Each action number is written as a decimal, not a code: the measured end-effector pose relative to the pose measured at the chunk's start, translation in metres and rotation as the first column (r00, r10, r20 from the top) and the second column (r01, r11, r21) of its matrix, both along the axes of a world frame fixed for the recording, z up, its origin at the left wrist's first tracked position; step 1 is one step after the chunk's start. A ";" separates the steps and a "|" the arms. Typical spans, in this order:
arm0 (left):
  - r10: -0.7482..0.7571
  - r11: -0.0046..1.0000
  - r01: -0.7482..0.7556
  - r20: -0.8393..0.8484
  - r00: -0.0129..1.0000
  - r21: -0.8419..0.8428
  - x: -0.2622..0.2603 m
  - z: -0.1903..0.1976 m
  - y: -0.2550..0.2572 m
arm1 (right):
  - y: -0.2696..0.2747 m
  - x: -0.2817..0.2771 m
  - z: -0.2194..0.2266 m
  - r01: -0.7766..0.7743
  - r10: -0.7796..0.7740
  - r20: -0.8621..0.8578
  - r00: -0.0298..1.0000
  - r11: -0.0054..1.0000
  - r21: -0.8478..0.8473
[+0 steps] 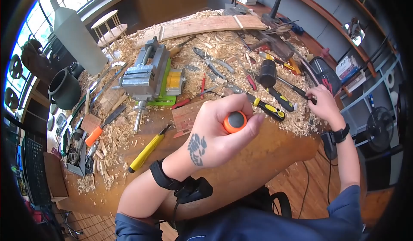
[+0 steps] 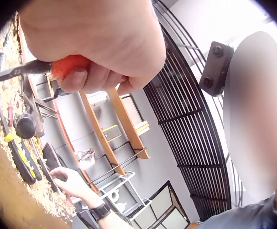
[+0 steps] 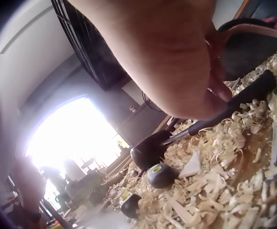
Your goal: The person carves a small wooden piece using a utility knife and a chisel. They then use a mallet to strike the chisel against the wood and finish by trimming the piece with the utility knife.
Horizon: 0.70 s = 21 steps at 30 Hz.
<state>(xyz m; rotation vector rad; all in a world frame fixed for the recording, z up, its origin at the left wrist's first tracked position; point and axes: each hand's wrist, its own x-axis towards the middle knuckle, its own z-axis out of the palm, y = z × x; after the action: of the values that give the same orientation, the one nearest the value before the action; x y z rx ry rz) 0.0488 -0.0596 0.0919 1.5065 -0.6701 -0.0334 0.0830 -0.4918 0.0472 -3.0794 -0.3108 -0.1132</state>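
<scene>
My left hand [image 1: 221, 131] grips an orange handle with a grey end cap [image 1: 235, 120] above the middle of the bench; in the left wrist view a dark metal blade [image 2: 19, 70] extends from that orange handle [image 2: 69, 66]. At the right side, my right hand [image 1: 323, 103] has its fingers at the black handle of a mallet [image 1: 268, 73]. That mallet handle [image 3: 248, 98] lies on wood shavings just under the fingers in the right wrist view; whether they curl round it is hard to tell. Two yellow-and-black handles [image 1: 270, 110] [image 1: 284, 100] lie beside the mallet.
A grey vise [image 1: 144, 75] on a green base stands left of centre. Nearby lie a yellow cutter [image 1: 149, 153], an orange-handled chisel [image 1: 94, 135] and a wood piece [image 1: 187, 117]. A long board [image 1: 198, 28] spans the back. Shavings [image 1: 301, 122] cover much of the bench.
</scene>
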 end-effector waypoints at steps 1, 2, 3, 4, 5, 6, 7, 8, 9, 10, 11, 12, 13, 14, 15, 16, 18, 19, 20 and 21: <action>-0.007 1.000 0.007 0.000 1.000 0.004 -0.001 -0.001 -0.002 | 0.002 -0.001 0.000 0.007 -0.007 0.000 1.000 1.000 0.004; 0.063 0.998 -0.063 0.017 0.998 0.009 -0.001 -0.002 -0.004 | 0.008 0.000 0.001 0.004 -0.004 0.035 0.999 1.000 0.014; 0.131 0.991 -0.131 0.035 0.991 0.014 0.000 -0.003 -0.006 | 0.013 0.001 0.001 0.001 -0.003 0.071 0.997 1.000 0.024; 0.126 0.992 -0.126 0.006 0.992 0.005 0.001 -0.003 -0.005 | 0.016 0.001 -0.002 -0.001 -0.002 0.164 0.986 1.000 0.018; 0.125 0.992 -0.125 0.008 0.992 0.007 0.001 -0.003 -0.005 | 0.014 0.004 -0.004 0.000 -0.004 0.166 0.986 1.000 0.020; 0.134 0.991 -0.134 0.013 0.991 -0.007 0.000 -0.004 -0.006 | 0.010 0.009 -0.005 -0.010 0.015 0.133 0.991 0.999 -0.040; 0.142 0.990 -0.142 0.018 0.990 -0.021 0.000 -0.004 -0.006 | 0.007 0.013 -0.006 -0.021 0.031 0.097 0.995 0.995 -0.101; 0.140 0.990 -0.140 0.018 0.990 -0.021 -0.001 -0.003 -0.006 | 0.005 0.017 -0.007 -0.019 0.029 0.098 0.995 0.995 -0.101; 0.135 0.990 -0.136 -0.024 0.991 -0.025 -0.002 0.000 -0.006 | 0.002 0.022 -0.008 -0.029 0.039 0.068 0.997 0.989 -0.145; 0.131 0.991 -0.133 -0.066 0.989 -0.028 -0.002 0.001 -0.006 | 0.001 0.027 -0.009 -0.040 0.049 0.039 0.998 0.981 -0.189; 0.131 0.991 -0.133 -0.065 0.989 -0.029 0.000 0.002 -0.004 | 0.001 0.030 -0.009 -0.041 0.049 0.039 0.998 0.981 -0.190; 0.109 0.993 -0.113 -0.119 0.987 -0.025 0.003 0.001 -0.001 | 0.001 0.033 -0.010 -0.045 0.049 0.011 0.999 0.971 -0.233; 0.087 0.995 -0.092 -0.173 0.981 -0.024 0.004 0.001 0.000 | 0.001 0.035 -0.009 -0.052 0.049 -0.016 0.999 0.960 -0.277; 0.087 0.995 -0.093 -0.172 0.981 -0.025 0.003 0.000 0.000 | 0.002 0.036 -0.007 -0.052 0.049 -0.015 0.999 0.959 -0.278; 0.107 0.993 -0.112 -0.112 0.988 -0.038 0.001 -0.002 -0.001 | 0.003 0.038 -0.004 -0.077 0.071 -0.031 0.997 0.944 -0.321; 0.130 0.990 -0.132 -0.052 0.990 -0.052 -0.001 -0.003 -0.002 | 0.006 0.041 0.000 -0.104 0.093 -0.048 0.994 0.925 -0.364; 0.142 0.988 -0.143 -0.021 0.990 -0.056 0.001 -0.003 -0.003 | 0.013 0.045 0.019 -0.070 0.073 0.000 0.997 0.953 -0.296; 0.151 0.987 -0.150 0.011 0.988 -0.061 0.001 -0.003 -0.004 | 0.017 0.044 0.031 -0.034 0.045 0.046 0.998 0.974 -0.224; 0.152 0.986 -0.151 0.012 0.988 -0.062 0.001 -0.002 -0.004 | 0.020 0.043 0.041 0.044 -0.038 0.036 0.999 0.981 -0.191; 0.134 0.989 -0.137 -0.045 0.990 -0.063 0.001 -0.001 -0.003 | 0.019 0.045 0.047 0.044 -0.037 0.038 0.999 0.980 -0.192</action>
<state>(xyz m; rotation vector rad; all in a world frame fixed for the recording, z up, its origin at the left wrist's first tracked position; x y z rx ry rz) 0.0502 -0.0628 0.0910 1.4806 -0.5300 0.0610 0.1277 -0.4728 0.0940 -3.2799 -0.2764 -0.1456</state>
